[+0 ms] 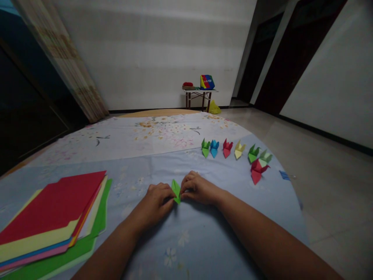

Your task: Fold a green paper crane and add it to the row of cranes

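Observation:
Between my two hands, near the middle of the table, is a folded piece of green origami paper, narrow and pointed at its top and bottom. My left hand pinches its left edge with thumb and fingers. From the other side my right hand grips the right edge, fingers curled. Both forearms rest low over the blue cloth. The paper's edges under my fingertips are hidden.
A stack of coloured paper lies at the left. Several folded paper figures stand in a row at right, including a blue one and a nearer red one. A blue clip sits at the round table's right edge.

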The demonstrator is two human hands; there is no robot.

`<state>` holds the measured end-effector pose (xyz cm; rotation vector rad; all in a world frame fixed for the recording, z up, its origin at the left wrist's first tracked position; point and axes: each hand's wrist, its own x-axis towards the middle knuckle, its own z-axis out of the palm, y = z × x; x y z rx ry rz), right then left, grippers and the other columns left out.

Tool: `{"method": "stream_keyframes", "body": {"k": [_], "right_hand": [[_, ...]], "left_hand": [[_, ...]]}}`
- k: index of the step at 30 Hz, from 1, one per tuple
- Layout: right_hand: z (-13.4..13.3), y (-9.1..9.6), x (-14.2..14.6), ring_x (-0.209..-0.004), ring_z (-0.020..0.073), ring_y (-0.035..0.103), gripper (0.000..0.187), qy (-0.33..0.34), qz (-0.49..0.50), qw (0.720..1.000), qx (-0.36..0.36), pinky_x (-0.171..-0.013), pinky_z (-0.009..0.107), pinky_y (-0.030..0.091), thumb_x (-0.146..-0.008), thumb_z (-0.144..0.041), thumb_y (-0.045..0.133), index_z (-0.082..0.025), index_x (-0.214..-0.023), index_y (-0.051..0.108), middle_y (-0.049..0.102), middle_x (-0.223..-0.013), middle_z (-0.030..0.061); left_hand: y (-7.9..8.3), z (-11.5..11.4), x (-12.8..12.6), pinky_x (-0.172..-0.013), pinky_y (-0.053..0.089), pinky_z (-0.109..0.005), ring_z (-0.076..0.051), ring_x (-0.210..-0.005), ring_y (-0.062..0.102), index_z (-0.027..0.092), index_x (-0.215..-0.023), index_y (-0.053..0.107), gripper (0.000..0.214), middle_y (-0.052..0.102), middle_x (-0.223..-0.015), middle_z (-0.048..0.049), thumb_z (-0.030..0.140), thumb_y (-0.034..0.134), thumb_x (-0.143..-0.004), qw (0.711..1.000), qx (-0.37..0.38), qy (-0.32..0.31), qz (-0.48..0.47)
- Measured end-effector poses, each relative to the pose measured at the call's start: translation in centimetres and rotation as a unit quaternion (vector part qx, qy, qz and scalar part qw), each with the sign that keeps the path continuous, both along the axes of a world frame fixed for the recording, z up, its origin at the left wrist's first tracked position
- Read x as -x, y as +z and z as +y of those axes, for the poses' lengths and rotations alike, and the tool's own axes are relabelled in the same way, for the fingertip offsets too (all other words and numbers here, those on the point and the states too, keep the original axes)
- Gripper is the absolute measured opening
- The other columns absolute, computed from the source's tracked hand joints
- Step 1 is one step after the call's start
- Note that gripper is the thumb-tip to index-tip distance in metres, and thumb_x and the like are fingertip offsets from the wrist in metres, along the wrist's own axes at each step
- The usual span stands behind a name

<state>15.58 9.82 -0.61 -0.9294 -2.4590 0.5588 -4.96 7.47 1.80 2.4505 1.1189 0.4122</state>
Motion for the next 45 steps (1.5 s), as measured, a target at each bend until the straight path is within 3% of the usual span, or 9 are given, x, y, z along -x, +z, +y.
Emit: {"method": "stream_keyframes", "body": {"k": [8,16,30,34,38,41,45], "right_hand": [[0.2,-0.3,0.3,-0.085,0.0164,0.050,0.013,-0.021,-0.017,1.000,0.014,-0.080,0.029,0.034,-0.078,-0.029,0.063,-0.017,-0.080,0.066,0.062,-0.081,0.0035],[0.0,0.0,0.1,-0.084,0.0162,0.051,0.012,-0.011,-0.013,1.000,0.026,-0.081,0.029,0.033,-0.077,-0.028,0.063,-0.019,-0.084,0.067,0.062,-0.080,0.0021],[-0.3,0.4,0.9,-0.081,0.0169,0.048,0.017,-0.099,-0.064,0.992,0.042,-0.077,0.030,0.033,-0.077,-0.032,0.059,-0.017,-0.073,0.065,0.059,-0.072,0.0023],[-0.4,0.3,1.1,-0.081,0.0169,0.050,0.018,-0.114,-0.064,0.990,0.049,-0.078,0.029,0.032,-0.075,-0.033,0.059,-0.017,-0.071,0.066,0.061,-0.071,0.0019],[-0.4,0.4,1.3,-0.076,0.0161,0.050,0.022,-0.120,-0.070,0.989,0.048,-0.076,0.030,0.032,-0.078,-0.033,0.055,-0.017,-0.068,0.067,0.061,-0.064,0.0017],[-0.4,0.4,1.4,-0.073,0.0157,0.050,0.026,-0.122,-0.078,0.988,0.047,-0.077,0.031,0.031,-0.079,-0.032,0.052,-0.016,-0.064,0.067,0.060,-0.061,0.0020],[-0.6,0.2,1.7,-0.079,0.0175,0.049,0.020,-0.143,-0.067,0.986,0.045,-0.081,0.035,0.030,-0.076,-0.033,0.057,-0.017,-0.068,0.066,0.063,-0.072,0.0037]], "left_hand": [[-0.5,0.3,-0.1,-0.069,0.039,-0.026,-0.015,-0.074,0.054,0.019,-0.066,0.061,0.016,0.059,-0.072,-0.0002,0.021,0.049,-0.078,0.998,0.026,0.032,-0.037],[-0.6,-0.1,-0.3,-0.077,0.040,-0.029,-0.019,-0.086,0.055,0.022,-0.079,0.066,0.013,0.061,-0.082,-0.0022,0.024,0.054,-0.076,0.998,0.023,0.045,-0.038],[-0.9,-0.3,-1.1,-0.070,0.042,-0.031,-0.019,-0.075,0.056,0.019,-0.067,0.060,0.020,0.060,-0.075,-0.0031,0.030,0.049,-0.079,0.992,0.020,0.112,-0.046],[-1.2,-0.3,-1.3,-0.074,0.043,-0.033,-0.021,-0.080,0.059,0.020,-0.082,0.061,0.014,0.064,-0.082,-0.0038,0.028,0.051,-0.078,0.986,0.038,0.140,-0.086],[-1.4,-0.3,-1.2,-0.075,0.044,-0.034,-0.020,-0.081,0.061,0.020,-0.109,0.049,0.036,0.066,-0.085,-0.0031,0.028,0.056,-0.074,0.971,0.086,0.178,-0.138],[-1.4,-0.2,-1.1,-0.072,0.045,-0.034,-0.020,-0.077,0.062,0.020,-0.109,0.045,0.040,0.065,-0.081,-0.0019,0.030,0.057,-0.073,0.967,0.098,0.191,-0.137],[-1.6,-0.2,-1.2,-0.071,0.045,-0.033,-0.020,-0.074,0.062,0.018,-0.110,0.045,0.042,0.064,-0.079,-0.0014,0.030,0.058,-0.072,0.967,0.084,0.201,-0.135]]}}
